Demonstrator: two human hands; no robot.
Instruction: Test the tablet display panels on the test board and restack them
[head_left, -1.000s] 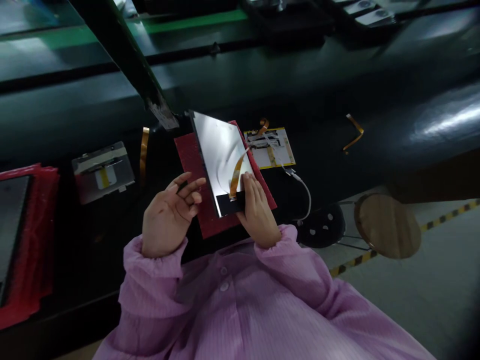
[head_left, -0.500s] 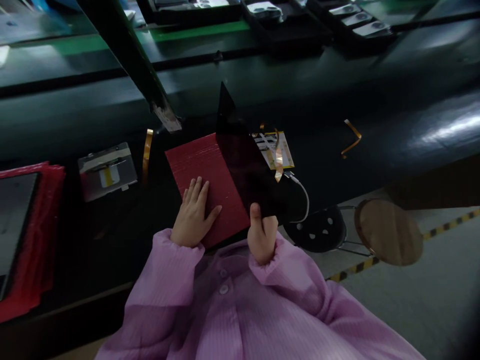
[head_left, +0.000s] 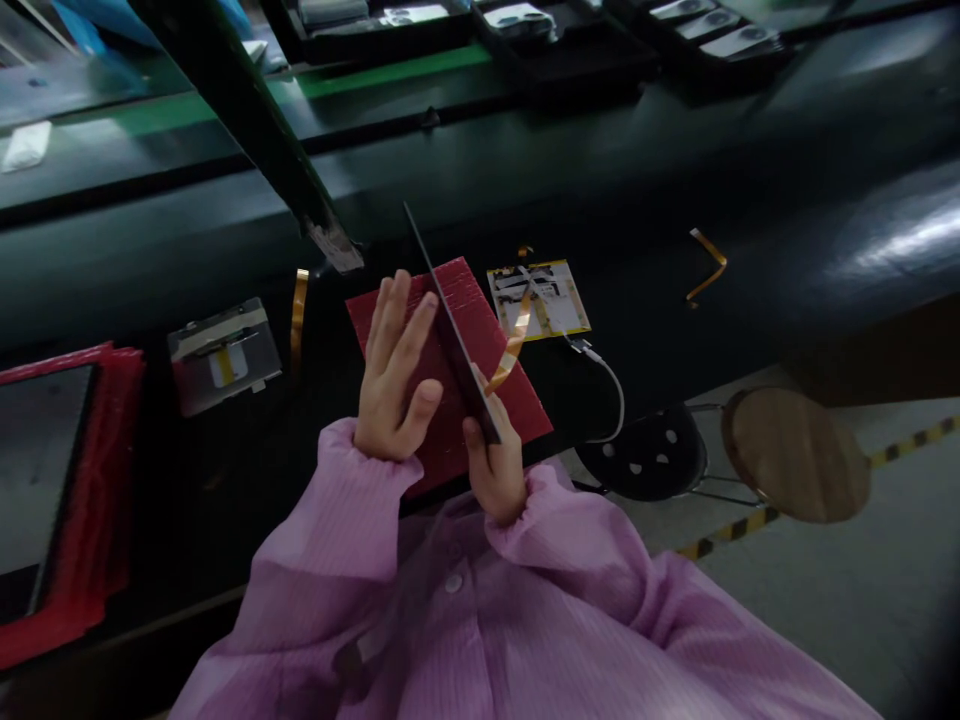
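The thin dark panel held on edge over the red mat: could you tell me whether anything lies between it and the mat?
Nothing visible does. The panel stands on edge in the right hand, the left hand flat against its side; the red mat below shows bare.

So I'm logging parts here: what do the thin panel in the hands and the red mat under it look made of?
Panel: thin, rigid, dark, seen edge-on; glass or plastic, can't tell. Red mat: ribbed, matte; looks like soft plastic or foam.

Red stack (head_left: 67, 500) cut off at left edge
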